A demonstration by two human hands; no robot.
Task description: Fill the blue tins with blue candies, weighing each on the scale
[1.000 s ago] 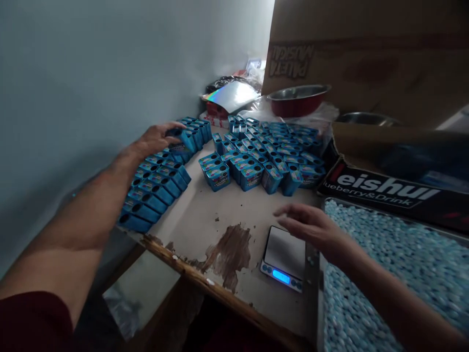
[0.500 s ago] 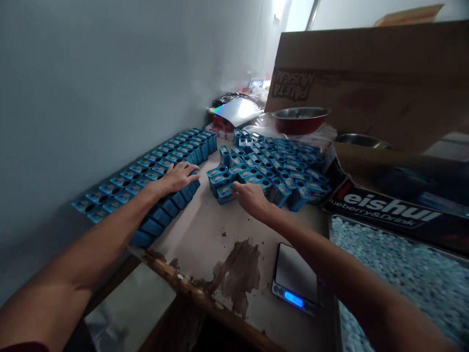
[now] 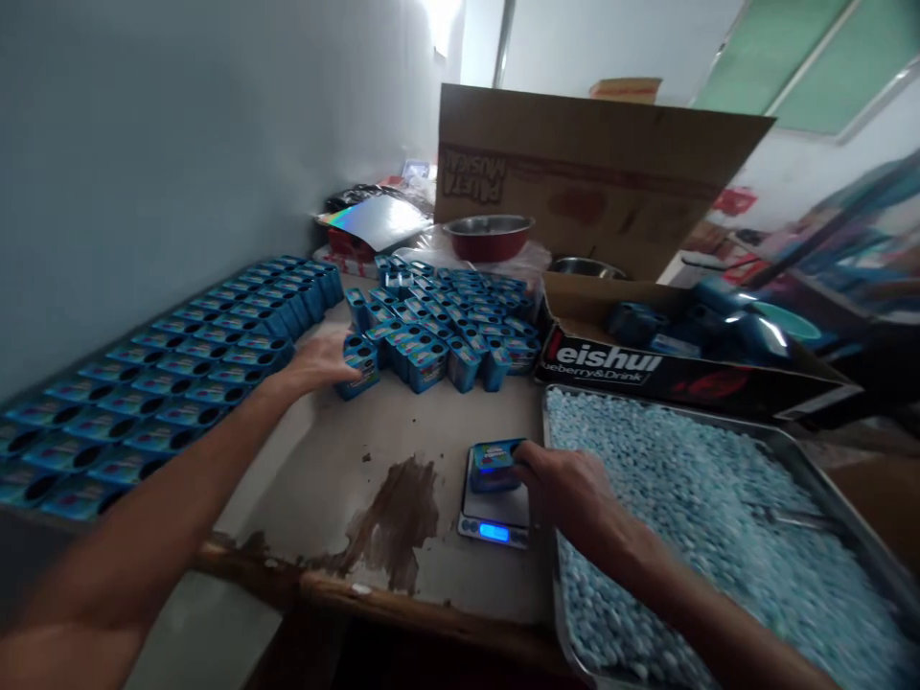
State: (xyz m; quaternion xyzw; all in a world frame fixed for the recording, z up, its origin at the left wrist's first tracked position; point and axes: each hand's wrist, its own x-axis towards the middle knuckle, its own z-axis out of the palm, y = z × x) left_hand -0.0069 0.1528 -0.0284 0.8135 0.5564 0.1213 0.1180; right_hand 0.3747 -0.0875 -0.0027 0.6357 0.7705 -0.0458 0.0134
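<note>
My right hand point(image 3: 564, 474) grips a small blue box point(image 3: 495, 464) with a dark hole in its top, at or on the plate of a small digital scale point(image 3: 493, 533) whose display glows blue. My left hand point(image 3: 325, 356), slightly blurred, is closed on another small blue box point(image 3: 361, 369) at the near left corner of a loose cluster of such boxes point(image 3: 424, 356). Left of it, tight rows of the same boxes point(image 3: 154, 381) stand along the wall, holes upward.
A metal tray of pale blue pellets point(image 3: 647, 498) lies at the right, with a metal tool in it. Behind it stands a black carton point(image 3: 610, 369) holding blue packs. Farther back are a red bowl point(image 3: 489, 240) and a large cardboard sheet point(image 3: 575, 172). The table's worn front edge point(image 3: 374, 596) is near me.
My right hand has carried a box from the cluster's near edge to the scale. My left hand has left the rows and taken hold of a cluster box. The view has turned right.
</note>
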